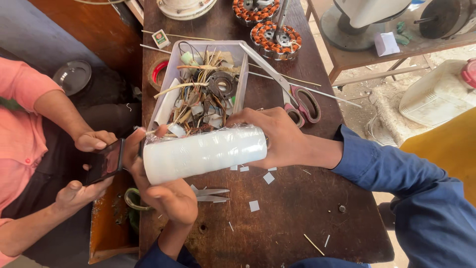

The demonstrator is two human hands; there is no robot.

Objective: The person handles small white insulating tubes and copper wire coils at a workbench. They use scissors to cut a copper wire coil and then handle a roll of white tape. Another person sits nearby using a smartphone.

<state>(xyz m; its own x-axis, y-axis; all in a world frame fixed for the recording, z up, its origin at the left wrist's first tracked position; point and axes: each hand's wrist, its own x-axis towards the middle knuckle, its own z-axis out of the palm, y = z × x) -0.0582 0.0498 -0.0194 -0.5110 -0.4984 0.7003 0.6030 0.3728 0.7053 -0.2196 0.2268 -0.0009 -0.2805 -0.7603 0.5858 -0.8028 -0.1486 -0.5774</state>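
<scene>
Both my hands hold a white roll [205, 153] wrapped in clear film, level above the middle of the table [287, 218]: my left hand [166, 191] cups its near end, my right hand [277, 139] closes round the far end. Paper scraps [254, 205] and small scissors [210, 194] lie on the dark wood beneath. Past the roll sits a clear tub [171, 82] of wires, red-handled scissors [300, 104] beside it, and copper coils [275, 39] by the far edge. Off the left edge, another person thumbs a phone [105, 162]. Beyond the right edge, dusty floor [364, 106].
</scene>
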